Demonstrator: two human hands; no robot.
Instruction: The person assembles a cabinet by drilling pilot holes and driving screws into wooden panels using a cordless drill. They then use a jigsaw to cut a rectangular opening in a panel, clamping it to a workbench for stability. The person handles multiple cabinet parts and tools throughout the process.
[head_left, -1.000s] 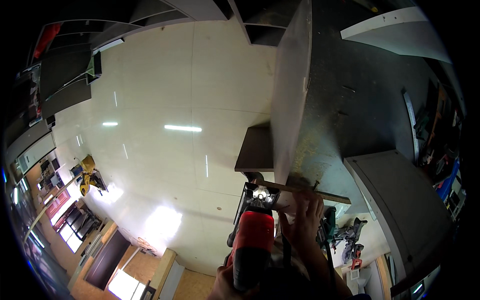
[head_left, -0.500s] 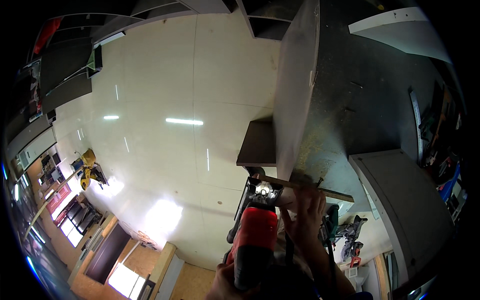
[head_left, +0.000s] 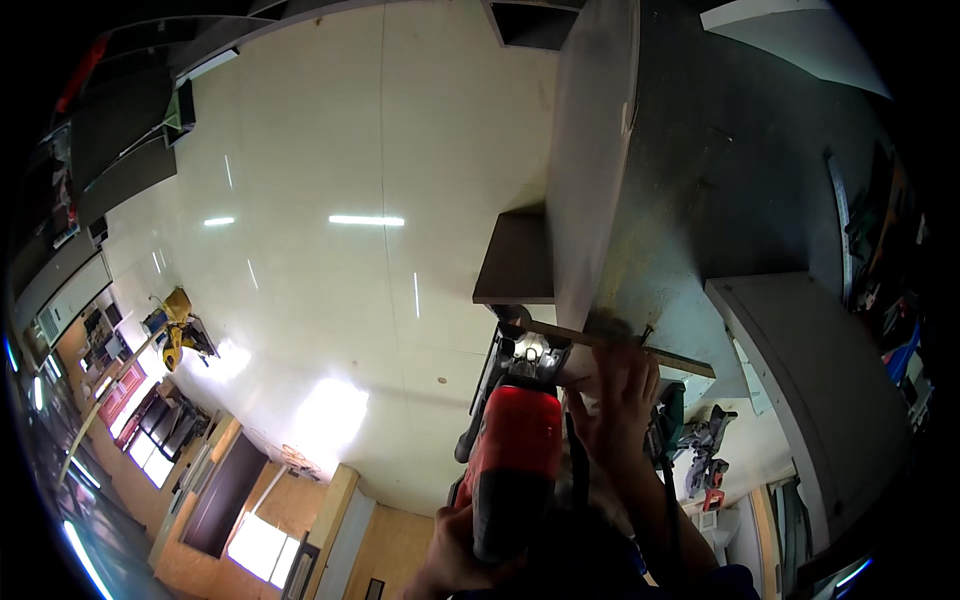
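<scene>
My left hand is closed round the rear of a red and black jigsaw. The saw's lit metal front is up against the left part of a narrow board. Bent over that board's edge are the fingers of my right hand, just right of the saw. A screw stands up beside those fingertips. The blade and the underside of the board are hidden from view.
A grey upright panel rises beyond the board, with a dark dusty worktop to its right. A dark brown panel juts out on the left. Nearer right stands a grey cabinet piece. A green tool sits below my right hand.
The whole surroundings have shifted upward in the picture as my view tilts. Saw, board and both hands have risen with it, keeping nearly the same places relative to each other.
</scene>
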